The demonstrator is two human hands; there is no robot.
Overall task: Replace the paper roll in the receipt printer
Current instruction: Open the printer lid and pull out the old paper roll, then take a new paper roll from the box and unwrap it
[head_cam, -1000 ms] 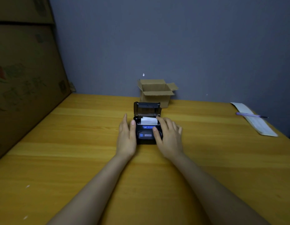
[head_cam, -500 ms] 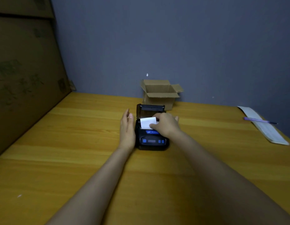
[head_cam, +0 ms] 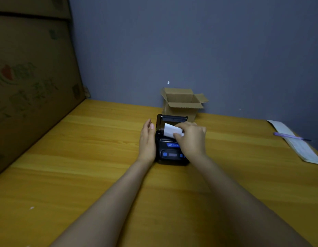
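At the centre of the wooden table [head_cam: 83, 175], the black receipt printer [head_cam: 169, 154] sits with its lid [head_cam: 172, 118] raised; the right hand [head_cam: 192, 139] pinches the white paper roll [head_cam: 170, 130] above the open bay; the left hand [head_cam: 147, 139] rests flat, fingers extended, against the printer's left side; an open cardboard box [head_cam: 181, 104] stands behind

One small black receipt printer [head_cam: 169, 148] with blue buttons, one white paper strip [head_cam: 171, 130], one open brown cardboard box [head_cam: 181, 104], one purple pen [head_cam: 290, 136], one long white slip, possibly a notepad [head_cam: 297, 143], and two bare hands sit on the yellow wooden tabletop [head_cam: 83, 166].
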